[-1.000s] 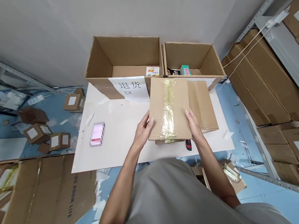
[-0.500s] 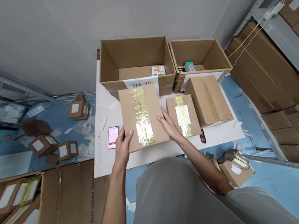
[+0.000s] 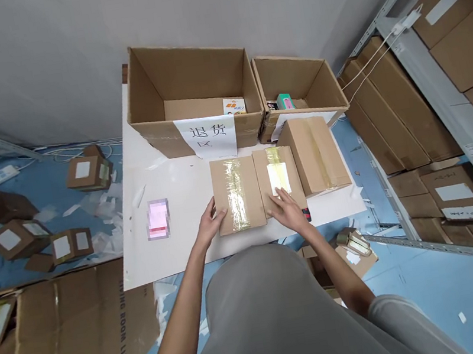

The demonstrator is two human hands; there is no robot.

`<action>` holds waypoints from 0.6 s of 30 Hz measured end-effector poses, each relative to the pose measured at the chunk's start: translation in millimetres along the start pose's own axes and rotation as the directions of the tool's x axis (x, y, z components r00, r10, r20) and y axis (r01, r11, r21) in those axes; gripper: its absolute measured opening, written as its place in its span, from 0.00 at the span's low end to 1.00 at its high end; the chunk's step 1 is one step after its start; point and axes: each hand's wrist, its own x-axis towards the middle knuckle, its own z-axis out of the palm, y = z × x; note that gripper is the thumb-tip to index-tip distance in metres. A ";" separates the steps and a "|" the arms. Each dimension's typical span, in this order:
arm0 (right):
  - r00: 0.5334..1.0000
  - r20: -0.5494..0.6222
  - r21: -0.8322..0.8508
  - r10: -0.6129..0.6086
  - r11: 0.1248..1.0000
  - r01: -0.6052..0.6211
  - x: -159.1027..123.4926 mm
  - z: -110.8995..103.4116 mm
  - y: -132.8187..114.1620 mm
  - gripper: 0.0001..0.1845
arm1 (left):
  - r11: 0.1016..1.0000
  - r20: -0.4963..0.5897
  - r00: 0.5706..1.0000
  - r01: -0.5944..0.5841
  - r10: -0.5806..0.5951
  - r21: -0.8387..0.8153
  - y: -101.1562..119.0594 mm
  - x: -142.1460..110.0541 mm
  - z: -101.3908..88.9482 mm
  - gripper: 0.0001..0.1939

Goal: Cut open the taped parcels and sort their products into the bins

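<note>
A flat cardboard box sealed with clear tape (image 3: 236, 193) lies on the white table (image 3: 179, 210). My left hand (image 3: 211, 224) rests against its near left corner, fingers spread. My right hand (image 3: 287, 212) lies flat at its near right edge, fingers stretched onto a smaller taped box with a white label (image 3: 278, 176) right beside it. A larger taped box (image 3: 317, 154) stands just to the right. A phone (image 3: 157, 219) lies left of my hands.
Two open cartons stand at the back of the table: a big one (image 3: 192, 97) with a paper sign and a smaller one (image 3: 298, 86), each holding small items. Small boxes litter the blue floor on the left. Shelves stacked with cartons (image 3: 454, 106) line the right. A large carton (image 3: 74, 340) lies near left.
I carried the taped box from on top of the right-hand boxes and set it flat on the table beside the small labelled box. Both hands have loosened off it.
</note>
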 end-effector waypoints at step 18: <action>0.987 0.030 -0.115 -0.161 0.980 0.163 75.7 -32.3 48.8 0.27 | 0.993 -0.363 0.930 0.092 -0.057 0.080 -6.7 51.9 49.1 0.44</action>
